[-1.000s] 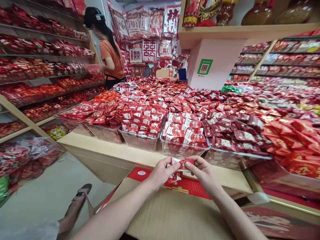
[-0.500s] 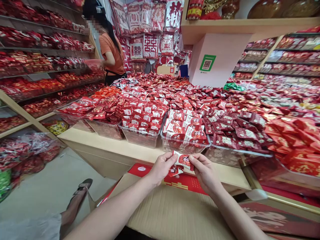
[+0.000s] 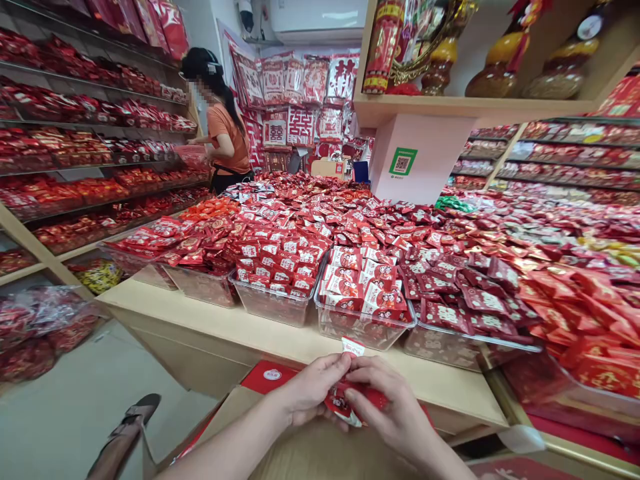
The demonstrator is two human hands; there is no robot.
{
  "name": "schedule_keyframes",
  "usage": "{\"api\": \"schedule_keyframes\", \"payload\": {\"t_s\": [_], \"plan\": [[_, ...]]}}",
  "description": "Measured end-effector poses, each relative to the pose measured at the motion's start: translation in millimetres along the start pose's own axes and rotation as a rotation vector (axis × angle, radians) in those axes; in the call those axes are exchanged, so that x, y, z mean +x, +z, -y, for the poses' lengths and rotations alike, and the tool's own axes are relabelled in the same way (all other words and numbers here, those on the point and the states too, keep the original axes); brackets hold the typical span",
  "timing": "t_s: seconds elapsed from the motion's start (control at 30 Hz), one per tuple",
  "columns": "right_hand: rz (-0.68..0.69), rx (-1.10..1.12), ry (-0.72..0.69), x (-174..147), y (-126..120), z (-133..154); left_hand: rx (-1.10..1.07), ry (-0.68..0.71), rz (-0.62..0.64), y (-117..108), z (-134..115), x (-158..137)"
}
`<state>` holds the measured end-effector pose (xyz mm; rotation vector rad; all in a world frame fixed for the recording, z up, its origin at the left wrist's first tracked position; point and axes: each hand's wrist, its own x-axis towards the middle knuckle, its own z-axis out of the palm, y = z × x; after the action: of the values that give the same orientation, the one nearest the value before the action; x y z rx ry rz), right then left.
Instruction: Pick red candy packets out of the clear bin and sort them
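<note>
Small red-and-white candy packets are between my two hands over an open cardboard box. The white end of one candy packet [image 3: 353,347] sticks up past my left thumb; another packet [image 3: 340,403] shows lower, between the palms. My left hand [image 3: 316,387] is closed on them from the left. My right hand [image 3: 387,395] curls over them from the right, thumb and fingers against the packets. Fingers cover much of the wrappers, so how many are held is hidden. Just beyond, a clear plastic bin [image 3: 363,328] holds matching packets in stacked rows.
The cardboard box [image 3: 295,443] with red flaps stands against the wooden counter edge [image 3: 200,320]. More clear bins [image 3: 270,308] of red packets line the counter. A white pillar [image 3: 425,157] carries an overhanging shelf [image 3: 465,107]. A person in orange [image 3: 227,143] stands at the left shelves.
My hands have drawn closer together and moved down toward the box, the right hand folding over the packets. The view has tilted up a little, and more of the upper shelves shows.
</note>
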<state>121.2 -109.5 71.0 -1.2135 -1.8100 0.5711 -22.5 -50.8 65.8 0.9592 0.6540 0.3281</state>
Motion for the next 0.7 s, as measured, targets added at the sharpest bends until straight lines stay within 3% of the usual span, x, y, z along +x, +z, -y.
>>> {"api": "schedule_keyframes", "payload": {"t_s": [0.17, 0.33, 0.47, 0.63, 0.7], "plan": [[-0.200, 0.016, 0.174, 1, -9, -15, 0.141, -0.021, 0.063, -4, 3, 1], [0.036, 0.106, 0.277, -1, -11, -20, 0.332, -0.010, 0.099, -1, 3, -3], [-0.055, 0.248, 0.348, 3, -30, -13, 0.326, 0.069, 0.126, -3, -6, -9], [-0.428, 0.201, 0.361, 57, -82, -8, 0.255, 0.348, -0.130, -4, -29, -18], [-0.437, 0.131, 0.321, 89, -93, -12, 0.251, 0.479, -0.227, -1, -45, -21]]}}
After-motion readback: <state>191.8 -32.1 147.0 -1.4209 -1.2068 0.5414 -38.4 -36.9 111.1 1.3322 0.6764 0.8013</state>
